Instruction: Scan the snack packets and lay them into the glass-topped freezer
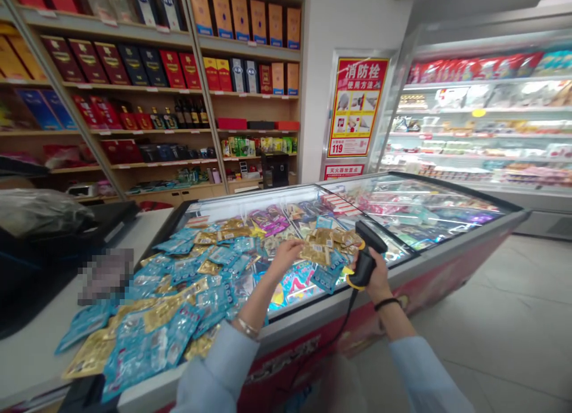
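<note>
A black barcode scanner (364, 267) with yellow trim is in my right hand (379, 277), its head pointing left and its cord hanging over the freezer's front. My left hand (288, 255) is closed, with its fingertips pinching the edge of a gold snack packet (315, 253). A blue packet (328, 277) lies just below that packet, between my hands. More gold packets (344, 239) lie behind it on the glass lid. To the left spreads a large pile of blue packets (154, 344) and gold packets (89, 352).
Ice-cream packs show under the glass of the chest freezer (473, 246). A white counter (36, 347) adjoins it at left, holding dark equipment (67, 234). Shelves of boxes (154, 88) stand behind, and a lit display fridge (487, 127) is at right.
</note>
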`<state>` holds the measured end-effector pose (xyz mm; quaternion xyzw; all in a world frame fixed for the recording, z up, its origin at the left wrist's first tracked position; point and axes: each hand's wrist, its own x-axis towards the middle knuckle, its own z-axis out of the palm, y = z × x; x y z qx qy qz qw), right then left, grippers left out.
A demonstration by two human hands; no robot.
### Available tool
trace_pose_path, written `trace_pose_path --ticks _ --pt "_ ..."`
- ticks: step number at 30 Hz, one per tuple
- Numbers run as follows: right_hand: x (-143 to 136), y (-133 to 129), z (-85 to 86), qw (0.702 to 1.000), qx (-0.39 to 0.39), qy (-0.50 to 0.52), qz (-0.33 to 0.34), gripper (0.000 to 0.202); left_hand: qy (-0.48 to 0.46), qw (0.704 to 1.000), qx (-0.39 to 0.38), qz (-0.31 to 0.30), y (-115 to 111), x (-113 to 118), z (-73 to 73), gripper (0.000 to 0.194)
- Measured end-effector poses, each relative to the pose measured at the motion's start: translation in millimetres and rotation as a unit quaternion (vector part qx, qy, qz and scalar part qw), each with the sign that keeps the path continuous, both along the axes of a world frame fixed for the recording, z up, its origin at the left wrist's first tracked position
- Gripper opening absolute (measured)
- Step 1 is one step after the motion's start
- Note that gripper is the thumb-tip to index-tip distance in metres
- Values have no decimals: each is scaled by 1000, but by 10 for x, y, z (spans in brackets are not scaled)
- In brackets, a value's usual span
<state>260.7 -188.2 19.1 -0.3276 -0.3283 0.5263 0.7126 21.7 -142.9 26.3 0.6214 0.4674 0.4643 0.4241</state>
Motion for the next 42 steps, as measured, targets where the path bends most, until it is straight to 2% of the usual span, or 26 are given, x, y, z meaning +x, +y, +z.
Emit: trace_pose_path --ticks 2,4,7,10,15,24,34,42 --pt "134 102 -51 1000 -14 0 -20 39 56 998 36 10 71 319 -121 34" --pt "245 214 -107 999 -29 0 -36 40 154 985 80 18 125 519 -206 44" --pt "365 358 -189 998 -47 14 -41 39 291 951 100 33 152 654 -291 50" --pt "437 422 -250 998 -53 29 -32 37 351 932 87 28 138 688 -343 52" --pt "478 417 -281 998 -38 37 -25 37 365 929 53 -9 101 704 -338 61" --pt "490 407 -295 999 -47 4 -10 37 338 940 48 -25 84 687 -287 62" --pt "495 350 -260 999 2 13 -31 36 320 943 88 -19 62 703 -310 56" --pt "513 372 -295 999 -2 1 -32 38 331 933 137 29 52 725 -274 56"
